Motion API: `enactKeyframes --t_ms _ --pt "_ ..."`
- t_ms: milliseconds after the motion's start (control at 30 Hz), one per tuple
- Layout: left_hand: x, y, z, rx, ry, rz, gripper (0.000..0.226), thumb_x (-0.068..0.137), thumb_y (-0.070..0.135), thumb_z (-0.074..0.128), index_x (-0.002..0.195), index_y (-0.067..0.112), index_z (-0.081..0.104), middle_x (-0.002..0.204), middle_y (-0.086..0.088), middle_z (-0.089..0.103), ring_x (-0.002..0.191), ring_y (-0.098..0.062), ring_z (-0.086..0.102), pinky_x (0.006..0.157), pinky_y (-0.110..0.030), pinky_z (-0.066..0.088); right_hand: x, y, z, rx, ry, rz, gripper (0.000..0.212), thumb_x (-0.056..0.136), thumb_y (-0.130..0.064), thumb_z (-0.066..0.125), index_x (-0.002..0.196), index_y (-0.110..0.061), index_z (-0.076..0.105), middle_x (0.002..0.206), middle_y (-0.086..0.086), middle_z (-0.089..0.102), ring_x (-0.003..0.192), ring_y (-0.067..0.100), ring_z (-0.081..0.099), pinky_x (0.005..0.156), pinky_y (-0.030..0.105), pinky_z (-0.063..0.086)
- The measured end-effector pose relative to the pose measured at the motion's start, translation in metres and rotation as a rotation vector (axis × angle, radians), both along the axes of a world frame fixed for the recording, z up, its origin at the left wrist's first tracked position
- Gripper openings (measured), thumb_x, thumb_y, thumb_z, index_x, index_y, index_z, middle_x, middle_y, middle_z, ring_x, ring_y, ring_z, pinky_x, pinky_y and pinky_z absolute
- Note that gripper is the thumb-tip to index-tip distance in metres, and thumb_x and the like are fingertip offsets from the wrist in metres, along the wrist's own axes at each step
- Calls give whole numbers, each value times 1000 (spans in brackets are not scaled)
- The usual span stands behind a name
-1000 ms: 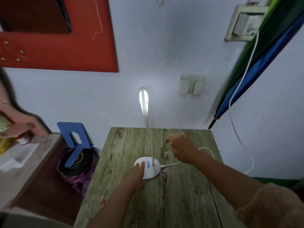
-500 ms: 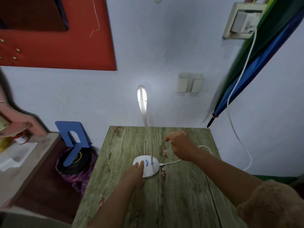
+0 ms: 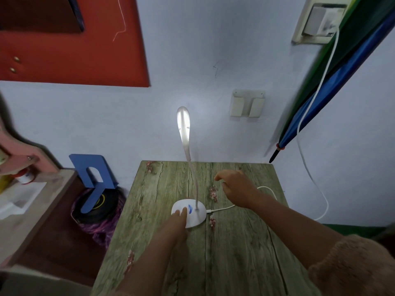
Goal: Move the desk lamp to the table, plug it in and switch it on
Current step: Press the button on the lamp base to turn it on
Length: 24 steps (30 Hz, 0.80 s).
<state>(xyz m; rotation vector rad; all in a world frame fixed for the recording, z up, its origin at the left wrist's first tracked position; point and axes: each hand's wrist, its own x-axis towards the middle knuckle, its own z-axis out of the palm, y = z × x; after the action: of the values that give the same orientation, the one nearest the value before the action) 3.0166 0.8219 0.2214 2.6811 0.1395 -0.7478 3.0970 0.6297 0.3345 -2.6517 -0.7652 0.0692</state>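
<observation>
almost nothing has changed. the left hand (image 3: 171, 229) has slid a touch further onto the desk lamp (image 3: 189, 212) base, so two fingertips (image 3: 183, 211) now lie on the white dome just beside the blue mark, where earlier only one reached its edge. the right hand (image 3: 235, 185) has opened slightly, its fingers less curled over the table (image 3: 235, 253).

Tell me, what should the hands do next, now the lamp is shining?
Probably just lift the left hand off the lamp base. The lamp head glows, the cable is attached, and the lamp stands on the table.
</observation>
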Motion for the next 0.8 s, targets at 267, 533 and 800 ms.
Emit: enactKeyframes --t_ms 267,533,800 --pt "0 -2 -6 -2 -15 5 84 92 14 54 150 11 -6 160 -16 3 147 -31 12 117 -38 21 1 0 3 36 23 -36 30 87 -4 43 111 -8 62 114 11 68 103 25 62 96 39 45" --pt "0 0 -5 -25 -14 21 85 92 19 54 150 12 -8 160 -17 -4 147 -32 8 117 -39 19 -2 4 3 43 36 -53 32 87 -1 43 111 -8 63 114 11 68 103 24 62 90 33 46" --pt "-2 -1 -6 -4 4 11 83 92 16 52 150 14 -7 160 -17 -1 147 -32 9 117 -40 22 -2 4 7 28 42 -34 32 86 0 42 110 -8 63 113 11 68 103 26 62 93 36 46"
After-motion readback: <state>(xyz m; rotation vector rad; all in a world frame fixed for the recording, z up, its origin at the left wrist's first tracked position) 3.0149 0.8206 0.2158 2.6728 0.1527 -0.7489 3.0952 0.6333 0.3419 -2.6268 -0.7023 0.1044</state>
